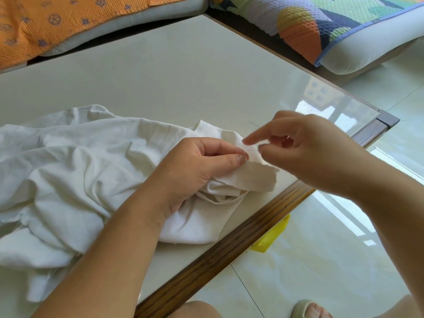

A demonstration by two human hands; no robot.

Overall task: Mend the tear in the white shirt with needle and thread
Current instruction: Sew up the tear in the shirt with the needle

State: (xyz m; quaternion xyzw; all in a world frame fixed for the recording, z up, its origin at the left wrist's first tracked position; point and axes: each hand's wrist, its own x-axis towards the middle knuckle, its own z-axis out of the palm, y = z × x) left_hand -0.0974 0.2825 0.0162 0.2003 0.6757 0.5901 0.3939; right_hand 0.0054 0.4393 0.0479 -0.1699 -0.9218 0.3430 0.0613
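Observation:
A crumpled white shirt lies across the left and middle of the table. My left hand pinches a fold of the shirt's cloth between thumb and fingers near the table's right edge. Just to the right hovers my right hand, its index finger pointing at the pinched spot and its thumb held close below. A thin loop of thread shows faintly on the cloth between the two hands. The needle is too small to make out, and the tear is not visible.
The table has a pale glossy top and a wooden rim on the near right side. A yellow object lies on the tiled floor under that rim. Cushions with an orange cover and a colourful cover line the far side.

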